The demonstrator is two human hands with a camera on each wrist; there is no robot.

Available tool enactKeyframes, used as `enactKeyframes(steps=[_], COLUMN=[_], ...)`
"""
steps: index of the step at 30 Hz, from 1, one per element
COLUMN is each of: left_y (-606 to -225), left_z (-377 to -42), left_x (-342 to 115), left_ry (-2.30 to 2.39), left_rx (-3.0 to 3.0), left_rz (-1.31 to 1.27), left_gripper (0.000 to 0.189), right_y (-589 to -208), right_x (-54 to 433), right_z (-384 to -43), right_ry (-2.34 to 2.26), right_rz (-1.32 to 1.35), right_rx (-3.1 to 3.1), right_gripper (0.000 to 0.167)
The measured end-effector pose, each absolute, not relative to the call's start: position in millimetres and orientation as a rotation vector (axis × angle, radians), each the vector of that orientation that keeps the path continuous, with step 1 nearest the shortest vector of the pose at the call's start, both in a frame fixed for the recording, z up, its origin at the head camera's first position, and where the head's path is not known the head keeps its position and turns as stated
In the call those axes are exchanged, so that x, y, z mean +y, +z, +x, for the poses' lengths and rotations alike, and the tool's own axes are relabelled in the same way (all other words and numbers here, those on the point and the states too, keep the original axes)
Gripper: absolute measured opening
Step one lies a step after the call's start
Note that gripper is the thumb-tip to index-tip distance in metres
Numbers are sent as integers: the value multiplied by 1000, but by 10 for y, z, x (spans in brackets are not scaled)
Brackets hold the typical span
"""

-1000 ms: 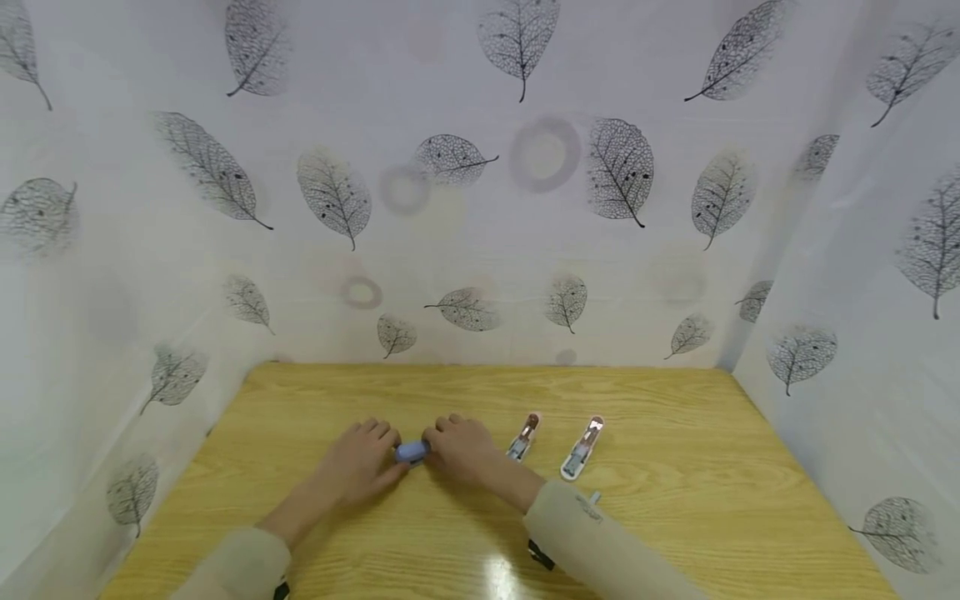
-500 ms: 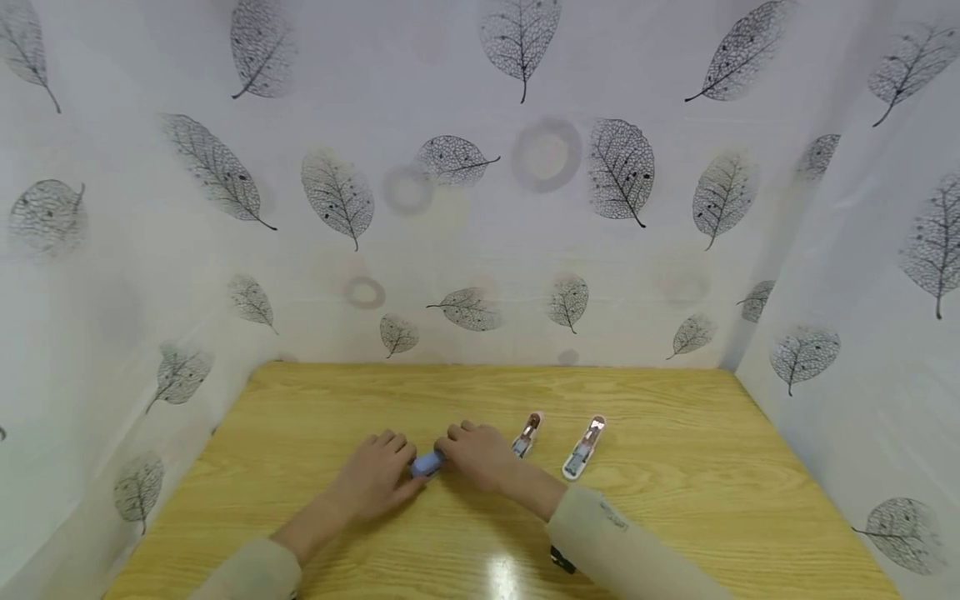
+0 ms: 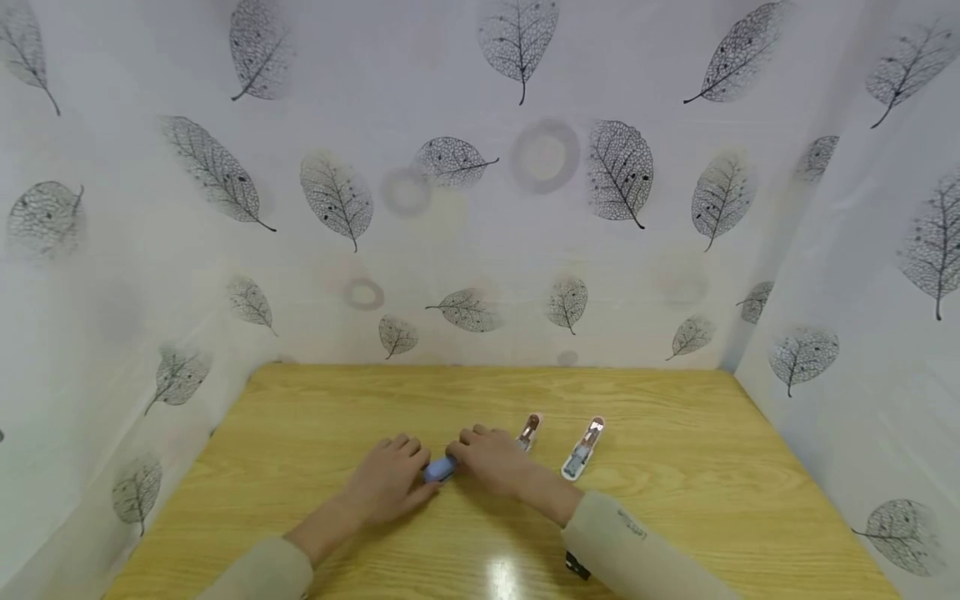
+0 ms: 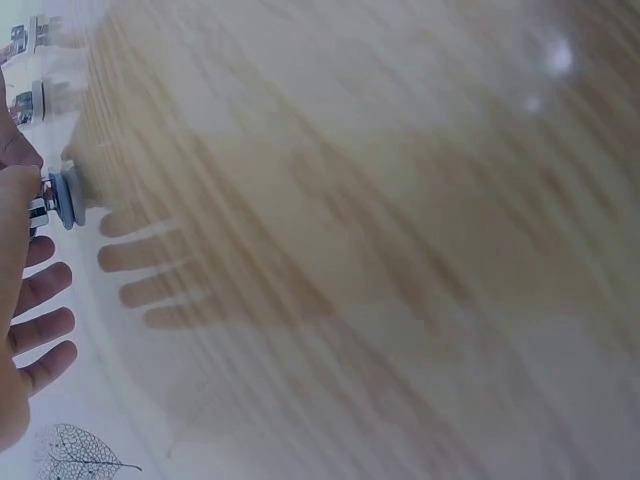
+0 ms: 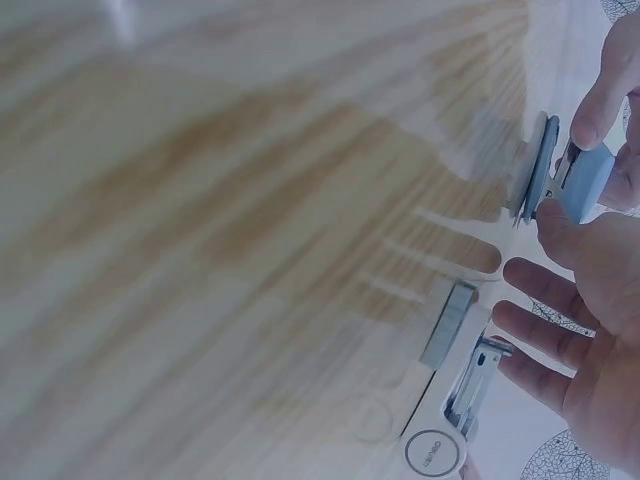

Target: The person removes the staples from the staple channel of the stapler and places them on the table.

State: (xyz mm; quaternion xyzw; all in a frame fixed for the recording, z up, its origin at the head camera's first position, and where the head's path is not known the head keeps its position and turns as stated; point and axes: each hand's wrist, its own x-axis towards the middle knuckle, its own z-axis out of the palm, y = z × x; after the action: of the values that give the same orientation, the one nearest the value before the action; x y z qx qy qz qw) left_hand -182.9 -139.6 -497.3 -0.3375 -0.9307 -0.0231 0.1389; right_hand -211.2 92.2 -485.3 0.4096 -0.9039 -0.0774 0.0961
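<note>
Between my two hands is a small blue stapler [image 3: 438, 470], low over the wooden table. My left hand [image 3: 384, 482] holds its left end; in the left wrist view the stapler's grey-blue base [image 4: 68, 197] shows beside the thumb. At the other end, my right hand [image 3: 491, 463] pinches it with the thumb, while its other fingers [image 5: 545, 335] spread out below, off the stapler. Seen from the right wrist, the blue body [image 5: 588, 185] sits above a flat base. Its inside is mostly hidden by the fingers.
Two pale pink-and-white staplers lie right of my right hand: one partly behind it [image 3: 529, 428], the other farther right [image 3: 583, 448]. Metal parts show on both. The wooden table [image 3: 675, 483] meets leaf-patterned curtains [image 3: 480, 250] at the back and sides.
Both hands have shifted right and slightly toward me, carrying the blue stapler along. The right forearm now covers more of the nearer pink-and-white stapler.
</note>
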Motion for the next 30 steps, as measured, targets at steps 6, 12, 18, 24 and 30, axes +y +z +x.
enactKeyframes(steps=[6,12,18,24,30], left_y=[-4989,-5010,-5040,-5096,-5126], left_z=[-1826,-1751,-1667,-1654,-1672], left_x=[-1355,-1364,-1394,-1386,-1338], left_ry=[-61,-273,-375,-319,-300], left_rx=[-2706,-2792,-2778,-2732,-2717], left_rz=[-929,-791,-749,-790,-778], left_gripper=[34,35,32,30,30], right_y=[-4832,-4885,-4874,-4826,-4804], right_x=[974,1034,1040,967,888], right_z=[-2131,-2177,-2169,-2134,-2127], right_ry=[-127,64,135,38,-140], right_rz=[1240,1286,1324,1382,1396], right_rx=[-2735,-2735,-2686,-2604,-2594], right_gripper=[29,38,40,36,33])
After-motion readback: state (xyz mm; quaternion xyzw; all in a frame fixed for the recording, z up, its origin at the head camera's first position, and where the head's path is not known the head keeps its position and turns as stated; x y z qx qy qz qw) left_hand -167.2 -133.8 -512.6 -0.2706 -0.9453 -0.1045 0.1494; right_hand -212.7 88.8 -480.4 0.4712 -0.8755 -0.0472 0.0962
